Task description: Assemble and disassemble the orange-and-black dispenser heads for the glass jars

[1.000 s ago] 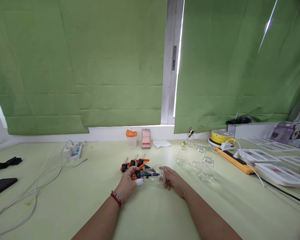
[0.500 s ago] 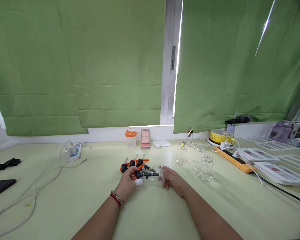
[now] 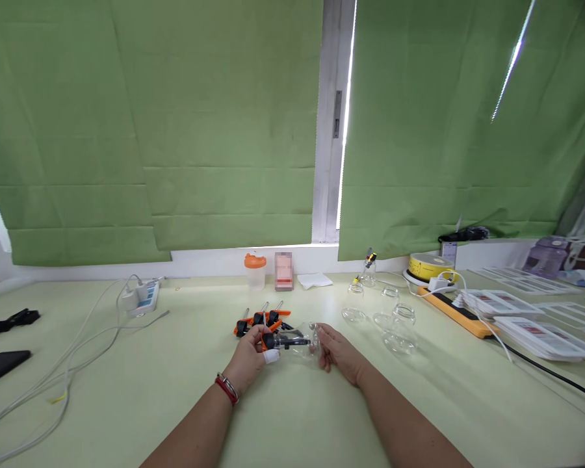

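Observation:
My left hand (image 3: 252, 347), with a white wrap on one finger, is closed round an orange-and-black cap (image 3: 267, 341). From it a black stem (image 3: 297, 342) reaches into a clear glass bottle (image 3: 306, 332), which lies tilted on its side between my hands. Closed on the bottle's wide base is my right hand (image 3: 338, 351). Just beyond my left hand, several orange-and-black caps with metal spouts (image 3: 259, 318) lie grouped on the table. More clear glass bottles (image 3: 400, 331) stand upright to the right.
An orange-lidded cup (image 3: 256, 273), a pink box (image 3: 283, 271) and a white paper (image 3: 314, 280) line the back. At right are an orange power strip (image 3: 455, 312) and stacked white-framed cards (image 3: 541, 335). White cables (image 3: 68, 364) and a black phone-like slab (image 3: 2, 367) lie left.
Almost nothing differs. Both hands keep their hold on the cap and bottle, with only a very slight shift of the view and the right fingers.

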A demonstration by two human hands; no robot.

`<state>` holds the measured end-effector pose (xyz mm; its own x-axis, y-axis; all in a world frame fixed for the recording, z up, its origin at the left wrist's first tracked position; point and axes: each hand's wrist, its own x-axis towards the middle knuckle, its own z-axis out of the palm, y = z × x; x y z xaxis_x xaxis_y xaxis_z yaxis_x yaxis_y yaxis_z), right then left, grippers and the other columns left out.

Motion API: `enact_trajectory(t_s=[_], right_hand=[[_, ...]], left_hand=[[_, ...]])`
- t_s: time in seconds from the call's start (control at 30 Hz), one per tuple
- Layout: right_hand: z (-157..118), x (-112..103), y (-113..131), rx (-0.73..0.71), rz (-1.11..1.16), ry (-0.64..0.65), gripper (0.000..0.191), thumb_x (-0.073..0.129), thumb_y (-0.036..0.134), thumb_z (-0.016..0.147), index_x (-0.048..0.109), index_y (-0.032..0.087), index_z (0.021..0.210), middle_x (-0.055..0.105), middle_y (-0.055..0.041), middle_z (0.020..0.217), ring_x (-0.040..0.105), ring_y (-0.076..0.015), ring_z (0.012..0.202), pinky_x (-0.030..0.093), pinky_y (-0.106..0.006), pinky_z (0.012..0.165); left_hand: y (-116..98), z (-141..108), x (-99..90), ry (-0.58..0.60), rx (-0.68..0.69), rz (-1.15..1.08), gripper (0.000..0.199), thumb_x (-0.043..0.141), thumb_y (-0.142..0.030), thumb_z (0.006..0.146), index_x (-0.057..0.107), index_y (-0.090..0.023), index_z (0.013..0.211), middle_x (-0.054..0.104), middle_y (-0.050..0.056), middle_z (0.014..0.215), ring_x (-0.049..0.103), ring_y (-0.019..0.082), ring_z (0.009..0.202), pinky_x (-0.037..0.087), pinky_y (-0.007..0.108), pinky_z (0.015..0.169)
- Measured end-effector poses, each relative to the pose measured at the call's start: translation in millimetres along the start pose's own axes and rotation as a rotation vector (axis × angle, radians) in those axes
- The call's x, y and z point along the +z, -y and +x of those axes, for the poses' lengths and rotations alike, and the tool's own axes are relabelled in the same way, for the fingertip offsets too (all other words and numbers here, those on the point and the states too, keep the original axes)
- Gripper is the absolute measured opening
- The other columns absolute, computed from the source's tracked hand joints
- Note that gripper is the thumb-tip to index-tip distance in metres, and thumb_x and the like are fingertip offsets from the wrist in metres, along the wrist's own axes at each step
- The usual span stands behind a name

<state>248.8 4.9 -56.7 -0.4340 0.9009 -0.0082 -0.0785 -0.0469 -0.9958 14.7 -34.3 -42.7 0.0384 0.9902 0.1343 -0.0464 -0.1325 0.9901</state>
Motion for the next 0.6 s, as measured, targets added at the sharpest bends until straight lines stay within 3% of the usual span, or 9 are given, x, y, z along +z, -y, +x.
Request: enact_trajectory(t_s=[0.17, 0.33, 0.47, 0.6], right_hand=[[-1.5, -1.0, 0.0, -0.030, 0.024, 0.042, 0.054, 0.053, 0.056, 0.080, 0.050, 0.018, 0.118, 0.058, -0.0005, 0.070, 0.057, -0.0110, 0.054, 0.041, -0.021, 0.044], [-4.2, -5.2, -0.9, -0.056, 0.066, 0.061, 0.062, 0.066, 0.046, 0.073, 0.041, 0.027, 0.127, 0.060, -0.0021, 0.095, 0.058, -0.0096, 0.057, 0.042, -0.021, 0.046], [-0.7, -3.6, -1.9, -0.026, 0.003, 0.037, 0.055, 0.057, 0.054, 0.077, 0.046, 0.020, 0.119, 0.057, 0.0017, 0.067, 0.054, -0.0097, 0.049, 0.037, -0.020, 0.041], [1.0, -0.8, -0.9, -0.007, 0.000, 0.016, 0.054, 0.051, 0.059, 0.079, 0.050, 0.018, 0.113, 0.060, -0.0012, 0.072, 0.052, -0.0091, 0.048, 0.036, -0.020, 0.040]], left_hand=[[-1.0, -0.7, 0.8, -0.013, 0.003, -0.009, 0.046, 0.080, -0.018, 0.051, 0.051, -0.019, 0.087, 0.066, 0.003, 0.094, 0.064, 0.015, 0.075, 0.050, 0.025, 0.066], [-2.4, -0.3, 0.6, -0.014, -0.007, -0.007, 0.047, 0.081, -0.019, 0.050, 0.051, -0.019, 0.087, 0.066, 0.003, 0.094, 0.064, 0.015, 0.074, 0.050, 0.026, 0.067], [-4.1, -0.6, 1.2, -0.005, -0.006, 0.001, 0.046, 0.081, -0.020, 0.051, 0.051, -0.019, 0.087, 0.066, 0.003, 0.092, 0.064, 0.014, 0.073, 0.050, 0.025, 0.067], [-2.6, -0.7, 1.0, 0.007, -0.014, 0.007, 0.047, 0.081, -0.021, 0.052, 0.051, -0.019, 0.089, 0.065, 0.003, 0.091, 0.063, 0.014, 0.073, 0.049, 0.025, 0.067]])
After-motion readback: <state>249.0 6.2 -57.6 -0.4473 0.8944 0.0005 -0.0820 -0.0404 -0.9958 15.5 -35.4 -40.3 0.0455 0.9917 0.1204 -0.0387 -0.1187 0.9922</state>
